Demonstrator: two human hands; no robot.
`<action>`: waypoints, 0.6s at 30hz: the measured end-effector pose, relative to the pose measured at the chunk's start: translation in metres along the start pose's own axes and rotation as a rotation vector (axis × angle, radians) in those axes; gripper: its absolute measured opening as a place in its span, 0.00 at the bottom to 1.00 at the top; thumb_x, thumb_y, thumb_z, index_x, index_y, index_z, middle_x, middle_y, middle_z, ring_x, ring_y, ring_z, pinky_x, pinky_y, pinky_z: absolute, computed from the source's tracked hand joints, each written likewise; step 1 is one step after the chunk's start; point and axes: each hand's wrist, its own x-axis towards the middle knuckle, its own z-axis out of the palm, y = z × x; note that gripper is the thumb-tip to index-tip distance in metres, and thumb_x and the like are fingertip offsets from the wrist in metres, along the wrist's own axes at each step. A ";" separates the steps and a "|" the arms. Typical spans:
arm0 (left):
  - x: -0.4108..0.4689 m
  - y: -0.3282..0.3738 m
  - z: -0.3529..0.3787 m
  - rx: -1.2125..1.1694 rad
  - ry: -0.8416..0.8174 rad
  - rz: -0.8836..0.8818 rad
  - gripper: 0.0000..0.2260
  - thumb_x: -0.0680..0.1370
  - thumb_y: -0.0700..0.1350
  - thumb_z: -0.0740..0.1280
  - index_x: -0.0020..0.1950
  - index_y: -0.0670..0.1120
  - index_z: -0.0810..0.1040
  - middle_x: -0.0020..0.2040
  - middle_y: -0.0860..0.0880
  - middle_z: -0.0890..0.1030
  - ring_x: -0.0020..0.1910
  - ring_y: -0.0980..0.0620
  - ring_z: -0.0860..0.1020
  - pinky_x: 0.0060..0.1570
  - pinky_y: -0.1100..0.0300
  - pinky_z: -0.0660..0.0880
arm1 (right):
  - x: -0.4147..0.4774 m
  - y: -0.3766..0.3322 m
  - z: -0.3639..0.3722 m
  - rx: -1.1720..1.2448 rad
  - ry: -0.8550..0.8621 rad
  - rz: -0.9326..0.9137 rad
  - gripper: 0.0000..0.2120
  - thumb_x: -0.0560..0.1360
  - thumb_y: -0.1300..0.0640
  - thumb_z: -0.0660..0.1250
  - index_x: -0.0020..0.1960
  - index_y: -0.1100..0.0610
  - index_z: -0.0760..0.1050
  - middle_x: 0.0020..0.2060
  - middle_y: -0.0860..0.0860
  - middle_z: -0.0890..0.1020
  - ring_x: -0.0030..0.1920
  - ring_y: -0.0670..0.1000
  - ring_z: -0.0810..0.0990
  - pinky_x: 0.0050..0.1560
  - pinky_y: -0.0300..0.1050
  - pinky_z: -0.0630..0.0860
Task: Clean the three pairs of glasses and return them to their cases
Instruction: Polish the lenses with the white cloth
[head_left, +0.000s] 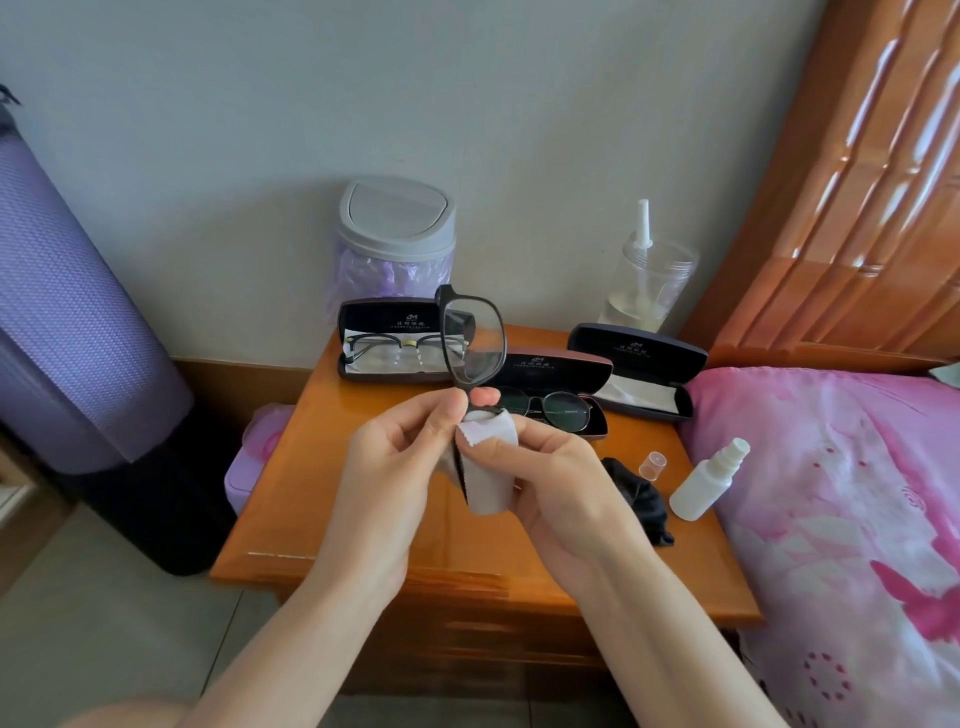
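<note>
Two pairs, the browline pair (405, 349) and the round pair (553, 408), lie in open cases, likely done, while your left hand (387, 457) pinches the third pair (475, 340) upright and your right hand (556, 473) pinches the cloth (480, 436) round its lower lens, its empty case (636, 353) waiting.

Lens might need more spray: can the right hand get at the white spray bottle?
Probably, once freed: the right hand grips the cleaning cloth; the white spray bottle sits nearby, only a low black pouch between.

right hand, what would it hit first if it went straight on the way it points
Probably the left hand: the right hand, holding the cloth on the glasses, points left, where that hand pinches the frame. Depth is unclear.
</note>
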 end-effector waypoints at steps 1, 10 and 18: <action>0.000 0.000 0.000 0.007 -0.005 0.004 0.10 0.72 0.52 0.64 0.42 0.54 0.85 0.44 0.54 0.85 0.49 0.59 0.82 0.44 0.67 0.77 | 0.001 0.002 0.001 0.009 0.017 0.000 0.12 0.70 0.59 0.73 0.52 0.62 0.82 0.50 0.60 0.83 0.51 0.58 0.80 0.45 0.45 0.77; -0.001 0.005 -0.001 -0.035 0.025 0.033 0.10 0.72 0.49 0.64 0.47 0.49 0.83 0.42 0.54 0.86 0.45 0.59 0.83 0.37 0.71 0.76 | -0.001 0.004 0.006 0.005 0.020 -0.068 0.16 0.67 0.49 0.72 0.52 0.56 0.83 0.48 0.53 0.85 0.53 0.54 0.80 0.51 0.46 0.76; 0.002 0.004 -0.006 -0.135 0.057 -0.026 0.10 0.70 0.51 0.65 0.40 0.51 0.86 0.45 0.51 0.86 0.48 0.54 0.83 0.51 0.59 0.78 | -0.013 0.010 -0.002 -0.239 0.043 -0.138 0.05 0.70 0.56 0.73 0.46 0.54 0.84 0.41 0.52 0.85 0.44 0.51 0.81 0.39 0.33 0.77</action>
